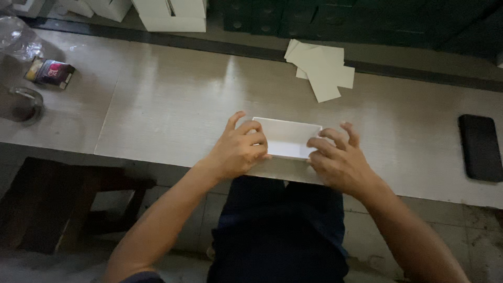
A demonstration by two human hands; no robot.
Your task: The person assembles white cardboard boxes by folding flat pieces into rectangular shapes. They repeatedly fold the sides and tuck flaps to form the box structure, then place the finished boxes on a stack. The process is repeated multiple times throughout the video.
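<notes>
Head view: left hand (238, 149) and right hand (338, 157) are gripping opposite short ends of the white box (287, 137), lying crosswise at the table (167, 105)'s near edge.

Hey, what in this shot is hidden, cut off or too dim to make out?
Head view only:
- White box: both ends hidden under the left hand and right hand; contents can't be told.
- Card stack: count unclear, sheets overlap.
- Small packet: too dim and small to identify.
- Plastic bag: cut off by the left edge.
- White cartons: cut off by the top edge.
- Dark phone: screen shows nothing.
</notes>
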